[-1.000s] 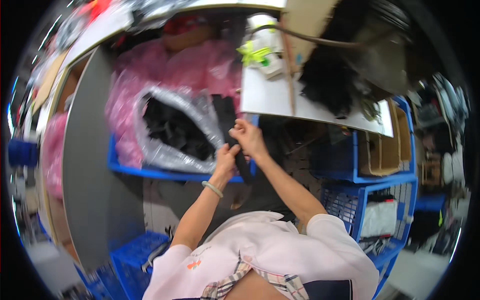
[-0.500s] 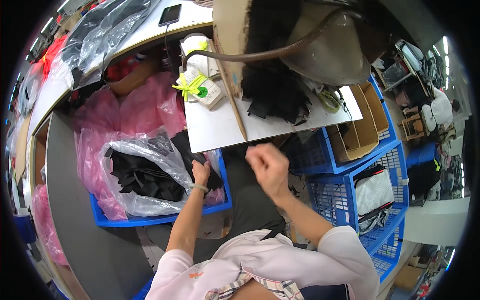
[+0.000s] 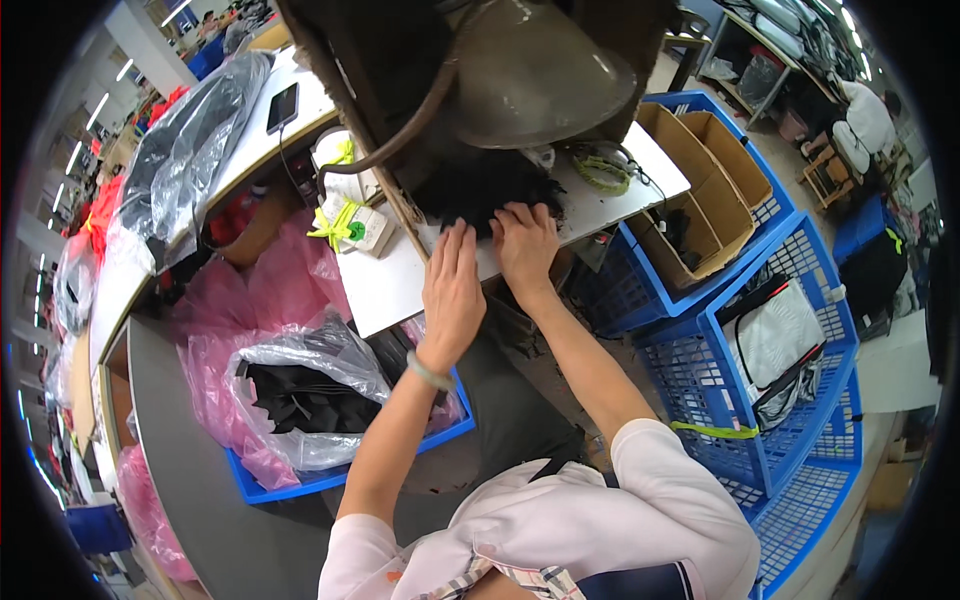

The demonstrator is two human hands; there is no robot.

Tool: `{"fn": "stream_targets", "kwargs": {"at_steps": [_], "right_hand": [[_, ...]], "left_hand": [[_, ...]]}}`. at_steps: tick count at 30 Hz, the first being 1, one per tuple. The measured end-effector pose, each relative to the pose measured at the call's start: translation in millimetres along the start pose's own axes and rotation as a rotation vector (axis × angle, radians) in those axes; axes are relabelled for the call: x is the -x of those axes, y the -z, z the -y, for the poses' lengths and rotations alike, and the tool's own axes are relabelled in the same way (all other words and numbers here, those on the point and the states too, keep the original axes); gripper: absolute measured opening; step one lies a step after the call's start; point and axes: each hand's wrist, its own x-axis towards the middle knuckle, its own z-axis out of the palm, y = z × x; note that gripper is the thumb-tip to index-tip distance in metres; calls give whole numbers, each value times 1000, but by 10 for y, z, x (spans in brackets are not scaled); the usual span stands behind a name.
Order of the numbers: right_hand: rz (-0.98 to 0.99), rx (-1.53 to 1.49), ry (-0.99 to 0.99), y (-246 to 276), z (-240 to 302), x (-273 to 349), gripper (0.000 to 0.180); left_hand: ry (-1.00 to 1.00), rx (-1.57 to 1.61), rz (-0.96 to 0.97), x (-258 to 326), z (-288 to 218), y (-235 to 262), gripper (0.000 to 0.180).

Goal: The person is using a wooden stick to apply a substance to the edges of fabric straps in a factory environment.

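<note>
My left hand (image 3: 452, 290) lies flat over the near edge of a white table (image 3: 390, 285), fingers apart, fingertips at the rim of a pile of black fabric pieces (image 3: 480, 190). My right hand (image 3: 525, 240) rests just to its right with its fingertips on the same black pile. Neither hand grips anything that I can see. A large dark lamp-like shade (image 3: 530, 70) hangs over the pile and hides its far part.
Left of my arm, a blue crate (image 3: 300, 480) holds a clear bag of black pieces (image 3: 300, 395) among pink bags (image 3: 250, 290). Cardboard boxes (image 3: 700, 190) sit in a blue crate on the right, with more blue crates (image 3: 800, 400) below. A tied white bundle (image 3: 350, 225) lies on the table.
My view swung from the bag in the blue crate to the table. Both hands left the bag and moved up onto the black pile on the table.
</note>
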Motion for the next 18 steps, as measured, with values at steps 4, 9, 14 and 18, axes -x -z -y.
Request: {"fn": "stream_targets", "kwargs": {"at_steps": [4, 9, 14, 18], "right_hand": [[-79, -65, 48, -38, -11, 8, 9], [-129, -281, 98, 426, 51, 176, 10], [-81, -512, 343, 1065, 54, 443, 17], [47, -671, 400, 1365, 96, 445, 19]], "left_hand": [[-3, -109, 144, -126, 213, -332, 55], [-43, -169, 13, -116, 223, -316, 50], [1015, 1407, 107, 17, -317, 248, 19], [975, 1449, 84, 160, -519, 479, 16]]}}
